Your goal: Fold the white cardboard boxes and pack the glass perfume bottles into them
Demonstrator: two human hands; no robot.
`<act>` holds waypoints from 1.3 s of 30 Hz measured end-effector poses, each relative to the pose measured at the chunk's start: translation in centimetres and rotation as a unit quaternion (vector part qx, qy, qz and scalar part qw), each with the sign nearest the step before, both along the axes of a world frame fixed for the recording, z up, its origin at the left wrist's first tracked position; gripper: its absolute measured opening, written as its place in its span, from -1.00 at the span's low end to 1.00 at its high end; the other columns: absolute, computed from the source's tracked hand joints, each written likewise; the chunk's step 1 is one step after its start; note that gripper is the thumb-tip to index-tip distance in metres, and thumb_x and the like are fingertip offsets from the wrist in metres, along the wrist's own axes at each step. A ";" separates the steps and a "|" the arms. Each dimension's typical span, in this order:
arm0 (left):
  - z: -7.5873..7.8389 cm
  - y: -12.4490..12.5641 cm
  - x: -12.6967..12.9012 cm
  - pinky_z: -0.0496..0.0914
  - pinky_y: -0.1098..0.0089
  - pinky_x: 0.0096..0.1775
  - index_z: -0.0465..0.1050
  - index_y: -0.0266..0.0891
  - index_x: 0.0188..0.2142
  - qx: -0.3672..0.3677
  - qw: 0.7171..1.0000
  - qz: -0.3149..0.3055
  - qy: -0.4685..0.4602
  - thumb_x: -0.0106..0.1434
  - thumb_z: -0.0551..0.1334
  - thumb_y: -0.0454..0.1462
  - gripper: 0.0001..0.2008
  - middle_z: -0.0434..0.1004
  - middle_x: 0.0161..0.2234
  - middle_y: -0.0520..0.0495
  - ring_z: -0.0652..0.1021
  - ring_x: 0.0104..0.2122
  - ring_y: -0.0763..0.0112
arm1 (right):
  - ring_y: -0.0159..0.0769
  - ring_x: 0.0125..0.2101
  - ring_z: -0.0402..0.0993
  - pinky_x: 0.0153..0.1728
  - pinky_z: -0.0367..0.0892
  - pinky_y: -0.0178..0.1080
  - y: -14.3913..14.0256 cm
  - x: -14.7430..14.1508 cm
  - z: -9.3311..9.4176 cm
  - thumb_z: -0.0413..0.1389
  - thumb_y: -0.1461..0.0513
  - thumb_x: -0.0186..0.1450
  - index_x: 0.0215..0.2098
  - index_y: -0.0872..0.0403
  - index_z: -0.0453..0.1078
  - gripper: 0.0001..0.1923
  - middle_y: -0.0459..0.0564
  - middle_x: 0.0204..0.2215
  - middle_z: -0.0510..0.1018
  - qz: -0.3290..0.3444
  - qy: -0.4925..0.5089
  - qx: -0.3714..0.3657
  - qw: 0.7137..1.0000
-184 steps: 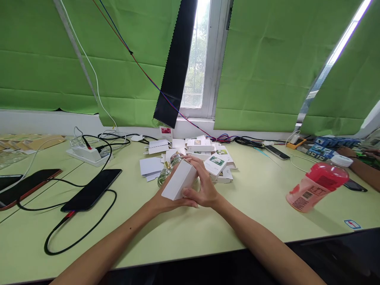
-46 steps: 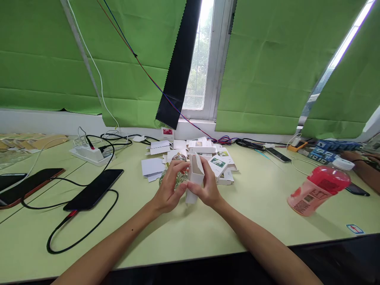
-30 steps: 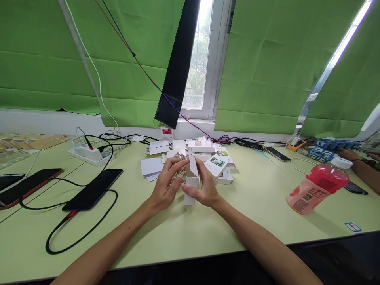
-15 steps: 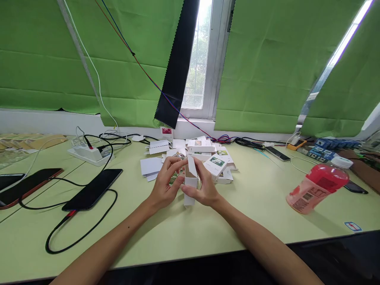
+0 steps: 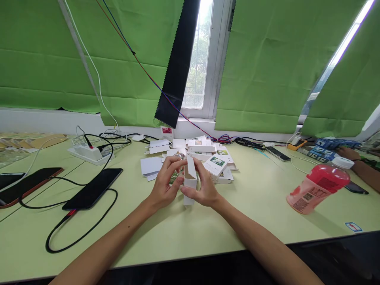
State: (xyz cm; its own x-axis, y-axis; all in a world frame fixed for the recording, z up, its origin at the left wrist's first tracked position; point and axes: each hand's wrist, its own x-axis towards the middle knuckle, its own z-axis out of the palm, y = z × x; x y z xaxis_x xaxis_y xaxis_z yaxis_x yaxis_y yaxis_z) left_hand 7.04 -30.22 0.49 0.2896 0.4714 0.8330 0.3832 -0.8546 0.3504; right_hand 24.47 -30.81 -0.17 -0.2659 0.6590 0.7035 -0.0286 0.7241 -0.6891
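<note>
My right hand (image 5: pixel 204 190) grips a small white carton (image 5: pixel 190 185) held upright, its top flap open. My left hand (image 5: pixel 164 186) holds a small clear glass bottle (image 5: pixel 177 169) with a gold cap right against the carton's open top; my fingers hide most of the bottle. Both hands hover just above the pale green table (image 5: pixel 178 233), in front of a pile of white cartons (image 5: pixel 208 158), some of them printed with pictures.
A black phone on a cable (image 5: pixel 93 194) and a second phone (image 5: pixel 28 186) lie to the left, beside a white power strip (image 5: pixel 87 152). A pink drink bottle (image 5: pixel 319 184) stands on the right. Another person's arm (image 5: pixel 360 168) rests at the far right, near blue packets (image 5: pixel 332 144).
The carton, held closed in both hands six seconds ago, now stands upright with its flap open, and my left hand has brought the glass bottle up to its opening. Little has moved in the last second.
</note>
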 end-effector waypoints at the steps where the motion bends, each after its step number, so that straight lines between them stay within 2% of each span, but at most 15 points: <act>1: 0.0 0.0 0.0 0.48 0.18 -0.13 0.44 -0.15 0.12 0.001 1.000 -0.001 0.000 0.52 0.01 0.04 -0.56 0.41 -0.07 -0.18 0.48 -0.12 0.20 | -0.04 -0.01 0.51 0.08 0.43 0.01 0.0 0.0 0.0 0.31 -0.01 0.21 0.27 -0.07 0.23 -0.27 0.04 0.02 0.55 -0.001 -0.001 0.001 1.000; 6: 0.1 0.0 -0.1 0.47 0.19 -0.13 0.41 -0.14 0.11 0.011 1.000 -0.013 -0.001 0.54 0.01 0.00 -0.61 0.40 -0.08 -0.17 0.47 -0.13 0.22 | -0.01 0.02 0.49 0.10 0.41 0.05 0.1 -0.1 -0.1 0.34 -0.02 0.19 0.29 -0.04 0.23 -0.22 0.08 0.04 0.53 0.000 -0.003 0.006 1.000; 11: 0.1 0.0 -0.2 0.48 0.16 -0.12 0.39 -0.15 0.10 0.009 1.000 -0.002 0.009 0.53 -0.03 0.05 -0.56 0.39 -0.08 -0.19 0.47 -0.12 0.19 | 0.04 0.10 0.46 0.17 0.38 0.10 0.0 -0.1 -0.1 0.33 -0.03 0.19 0.30 -0.03 0.22 -0.21 0.11 0.09 0.52 -0.007 -0.011 0.006 1.000; 21: 0.0 0.1 -0.2 0.46 0.18 -0.13 0.35 -0.13 0.10 0.024 1.000 -0.013 0.008 0.54 -0.03 0.03 -0.60 0.37 -0.07 -0.18 0.46 -0.12 0.22 | 0.08 0.13 0.45 0.18 0.37 0.15 -0.1 -0.1 0.0 0.34 -0.01 0.18 0.30 -0.03 0.22 -0.21 0.13 0.10 0.52 -0.010 -0.013 0.013 1.000; 30: 0.0 0.0 -0.1 0.45 0.19 -0.12 0.34 -0.13 0.11 0.031 0.999 -0.026 0.000 0.54 -0.03 0.04 -0.60 0.35 -0.07 -0.17 0.45 -0.12 0.22 | 0.05 0.13 0.46 0.18 0.38 0.11 -0.1 -0.1 -0.1 0.34 -0.03 0.18 0.30 -0.03 0.21 -0.19 0.13 0.12 0.52 -0.015 -0.017 0.023 0.999; 39: 0.2 -0.1 -0.1 0.44 0.22 -0.14 0.33 -0.14 0.12 0.029 0.999 -0.039 0.004 0.56 -0.03 -0.04 -0.65 0.34 -0.06 -0.16 0.43 -0.13 0.23 | 0.04 0.11 0.47 0.16 0.39 0.10 0.1 -0.1 -0.3 0.32 -0.04 0.20 0.28 0.01 0.21 -0.22 0.16 0.11 0.52 -0.023 -0.028 0.037 0.999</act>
